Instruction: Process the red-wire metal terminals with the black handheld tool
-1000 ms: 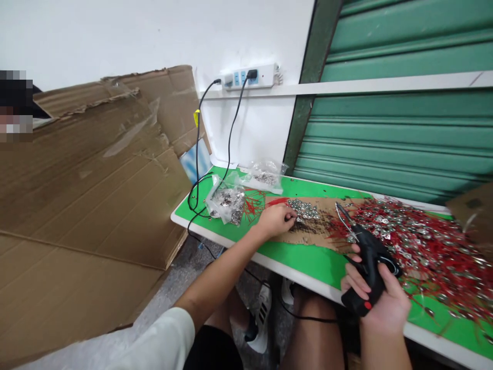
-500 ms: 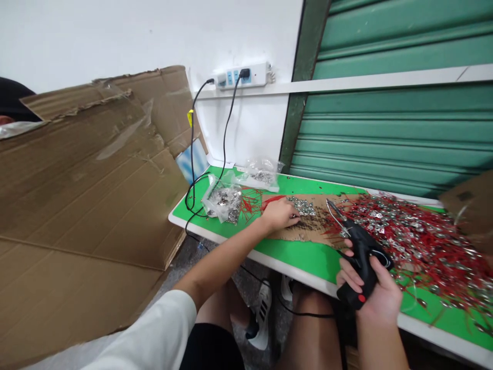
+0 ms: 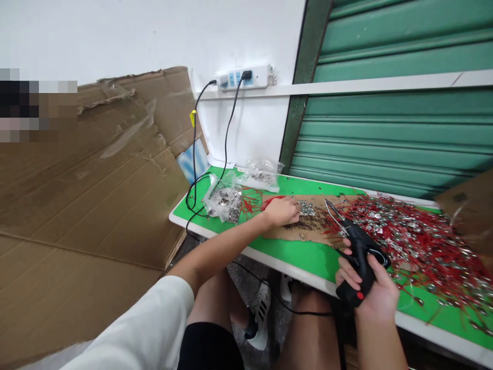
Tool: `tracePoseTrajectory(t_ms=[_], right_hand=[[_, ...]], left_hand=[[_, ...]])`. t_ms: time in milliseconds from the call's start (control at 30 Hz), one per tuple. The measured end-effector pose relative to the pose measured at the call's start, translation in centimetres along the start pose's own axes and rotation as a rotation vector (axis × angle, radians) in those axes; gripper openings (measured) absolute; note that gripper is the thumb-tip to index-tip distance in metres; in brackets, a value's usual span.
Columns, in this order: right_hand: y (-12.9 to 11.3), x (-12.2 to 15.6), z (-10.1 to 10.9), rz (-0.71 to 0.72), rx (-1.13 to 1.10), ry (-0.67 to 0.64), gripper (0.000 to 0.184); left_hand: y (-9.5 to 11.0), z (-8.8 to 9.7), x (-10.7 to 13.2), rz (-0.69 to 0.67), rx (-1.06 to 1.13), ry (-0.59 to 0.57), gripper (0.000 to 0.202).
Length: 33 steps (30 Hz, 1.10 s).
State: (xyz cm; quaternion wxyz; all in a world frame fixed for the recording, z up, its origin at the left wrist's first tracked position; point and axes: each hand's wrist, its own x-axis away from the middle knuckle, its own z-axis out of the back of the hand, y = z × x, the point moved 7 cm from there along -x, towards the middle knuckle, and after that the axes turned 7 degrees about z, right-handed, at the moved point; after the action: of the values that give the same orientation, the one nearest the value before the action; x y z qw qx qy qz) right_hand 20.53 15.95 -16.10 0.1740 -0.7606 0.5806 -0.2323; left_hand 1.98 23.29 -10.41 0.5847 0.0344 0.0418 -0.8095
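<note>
My right hand (image 3: 375, 290) is wrapped round the black pistol grip of a soldering gun (image 3: 356, 252), whose thin metal tip (image 3: 332, 209) points up and left over a brown cardboard sheet (image 3: 304, 228) on the green table (image 3: 304, 257). My left hand (image 3: 283, 210) reaches across onto the cardboard, its fingers curled at a small heap of silver metal terminals (image 3: 308, 207); what the fingertips pinch is too small to see. A big pile of red wires with metal terminals (image 3: 416, 236) lies to the right of the gun.
Clear plastic bags of metal parts (image 3: 225, 198) and loose red wires (image 3: 252, 201) lie at the table's left end. Black cables (image 3: 227, 133) run up to a wall power strip (image 3: 246, 77). Large cardboard sheets (image 3: 92, 180) lean at the left; a green roller shutter (image 3: 393, 113) stands behind.
My left hand has slid a little to the right along the cardboard to the silver terminals. The right hand and soldering gun have shifted slightly left in view as the camera moved.
</note>
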Motion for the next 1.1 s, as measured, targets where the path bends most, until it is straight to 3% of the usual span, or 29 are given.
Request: tracePoseTrajectory(t_ms=[167, 300, 433, 667, 833, 1100], right_hand=[[0.0, 0.0, -0.1, -0.001, 0.003, 0.011, 0.044], [-0.1, 0.0, -0.2, 0.011, 0.036, 0.048, 0.044], [-0.1, 0.0, -0.4, 0.018, 0.086, 0.071, 0.044], [-0.2, 0.1, -0.8, 0.045, 0.163, 0.035, 0.031], [-0.3, 0.2, -1.2, 0.058, 0.233, -0.006, 0.024], [0.0, 0.1, -0.9, 0.019, 0.154, 0.048, 0.029]], left_hand=[[-1.7, 0.8, 1.9, 0.129, 0.196, 0.035, 0.021], [-2.7, 0.2, 3.5, 0.16, 0.374, -0.005, 0.014], [-3.4, -0.5, 4.4, 0.151, 0.562, -0.054, 0.02], [-3.7, -0.9, 4.6, 0.197, 0.485, 0.011, 0.016], [-3.2, -0.9, 4.7, 0.098, 0.416, 0.038, 0.018], [-4.3, -0.6, 5.9, 0.115, 0.425, 0.102, 0.029]])
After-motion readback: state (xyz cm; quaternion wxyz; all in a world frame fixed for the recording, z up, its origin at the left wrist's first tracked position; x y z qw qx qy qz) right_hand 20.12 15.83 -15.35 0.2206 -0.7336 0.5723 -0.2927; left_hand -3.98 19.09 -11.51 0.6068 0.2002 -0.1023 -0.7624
